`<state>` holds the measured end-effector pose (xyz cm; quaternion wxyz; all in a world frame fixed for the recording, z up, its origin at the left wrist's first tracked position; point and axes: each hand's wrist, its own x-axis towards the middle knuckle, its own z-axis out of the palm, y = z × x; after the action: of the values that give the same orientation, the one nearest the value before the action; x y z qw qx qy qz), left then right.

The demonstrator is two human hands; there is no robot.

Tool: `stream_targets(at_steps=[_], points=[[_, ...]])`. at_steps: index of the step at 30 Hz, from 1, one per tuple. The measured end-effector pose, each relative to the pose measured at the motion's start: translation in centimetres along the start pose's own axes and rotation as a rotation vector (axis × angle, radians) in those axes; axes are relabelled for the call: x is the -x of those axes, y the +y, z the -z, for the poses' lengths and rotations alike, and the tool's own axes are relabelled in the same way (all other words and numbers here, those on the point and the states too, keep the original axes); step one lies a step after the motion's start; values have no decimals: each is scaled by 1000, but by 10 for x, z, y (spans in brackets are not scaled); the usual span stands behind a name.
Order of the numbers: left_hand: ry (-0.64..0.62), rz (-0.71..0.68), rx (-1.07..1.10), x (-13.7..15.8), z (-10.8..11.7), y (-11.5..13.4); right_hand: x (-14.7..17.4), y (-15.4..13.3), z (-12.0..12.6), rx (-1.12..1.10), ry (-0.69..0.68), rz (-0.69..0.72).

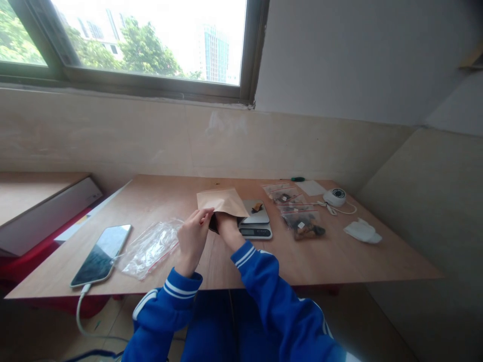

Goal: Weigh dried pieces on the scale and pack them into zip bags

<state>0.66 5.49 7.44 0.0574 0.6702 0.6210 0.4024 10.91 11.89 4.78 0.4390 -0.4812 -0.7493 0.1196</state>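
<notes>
A brown paper bag (pixel 225 199) is tilted with its mouth toward me. My left hand (pixel 193 235) pinches the left side of its opening. My right hand (pixel 227 227) reaches inside the bag up to the wrist, so its fingers are hidden. Just right of the bag is a flat digital kitchen scale (pixel 263 217), partly covered by it. On the scale's plate lies a small dark and orange-brown piece (pixel 257 207), whose kind I cannot make out.
Clear zip bags (pixel 153 251) and a charging phone (pixel 101 256) lie at left. At right are several zip bags with dark brown pieces (pixel 304 224), a white dome camera (pixel 334 196), a crumpled white tissue (pixel 363 231), white paper (pixel 311 188) and a green-handled tool (pixel 298 179).
</notes>
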Motion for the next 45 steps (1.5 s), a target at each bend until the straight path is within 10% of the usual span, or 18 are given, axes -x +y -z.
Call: stream_targets(at_steps=[8,16,25,33,45], points=[[42,31,4,-21,7,4,34,-28,28,495,-122,-48],[40,40,-22,-36,4,13,34,-11,55,229,-55,214],[129,61,-43,-57,0,18,51,33,77,-178,535,-132],[141,69,-36,-59,0,15,50,106,59,-61,165,-134],[132,76,-24,-56,1,13,62,118,76,-41,251,-184]])
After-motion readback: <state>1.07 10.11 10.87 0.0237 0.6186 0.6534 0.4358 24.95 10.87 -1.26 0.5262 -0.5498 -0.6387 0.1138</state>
